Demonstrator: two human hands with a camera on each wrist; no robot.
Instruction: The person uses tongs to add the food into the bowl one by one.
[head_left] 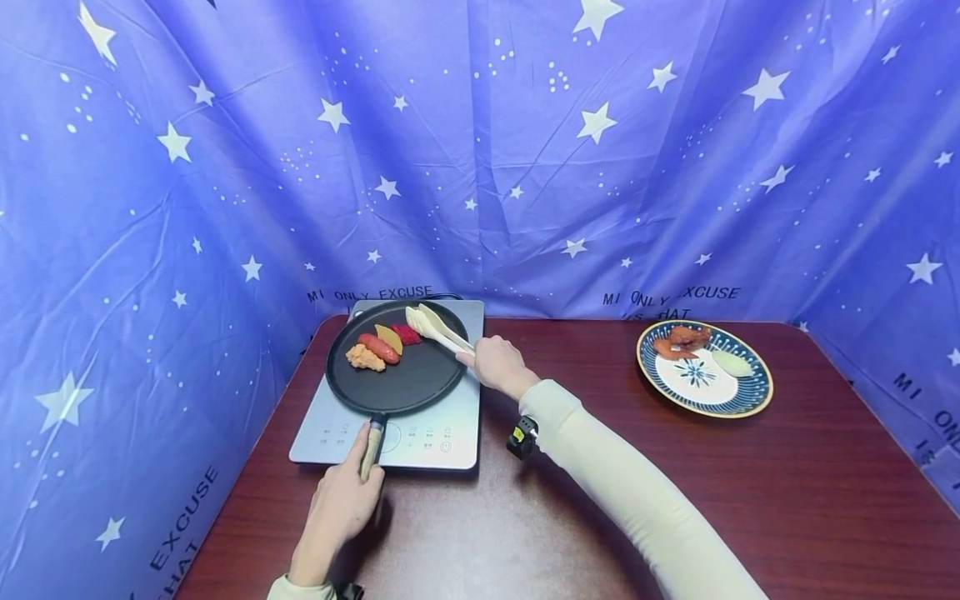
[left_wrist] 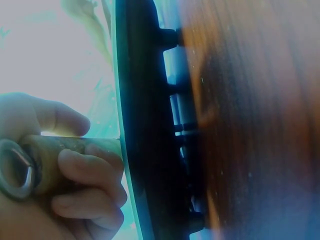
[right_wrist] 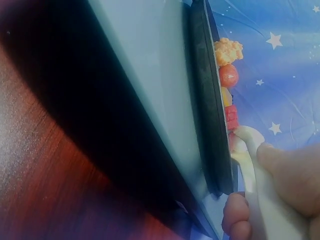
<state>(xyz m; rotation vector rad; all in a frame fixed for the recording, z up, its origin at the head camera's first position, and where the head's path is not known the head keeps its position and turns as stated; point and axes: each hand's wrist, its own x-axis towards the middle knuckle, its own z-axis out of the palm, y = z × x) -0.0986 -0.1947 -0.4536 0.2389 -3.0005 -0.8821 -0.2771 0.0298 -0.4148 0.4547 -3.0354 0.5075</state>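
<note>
A black frying pan (head_left: 420,385) lies flat on a white induction cooker (head_left: 311,437). My left hand (head_left: 341,496) grips its wooden handle (head_left: 371,450) from the near side; in the left wrist view the fingers (left_wrist: 90,172) curl round it. On the pan's left half lie a fried chicken piece (head_left: 363,358), a sausage (head_left: 378,348), a yellow wedge (head_left: 389,337) and a dark red piece (head_left: 407,334). My right hand (head_left: 498,364) holds cream-white tongs (head_left: 444,333), whose tips hover beside the red piece. The right wrist view shows thumb and fingers round the tongs.
To the right on the brown table (head_left: 570,433) stands a blue-and-white patterned plate (head_left: 708,410) with brown food (head_left: 681,342) and a pale green piece (head_left: 732,363) on it. A starry blue curtain (head_left: 450,150) surrounds the table at the back and sides.
</note>
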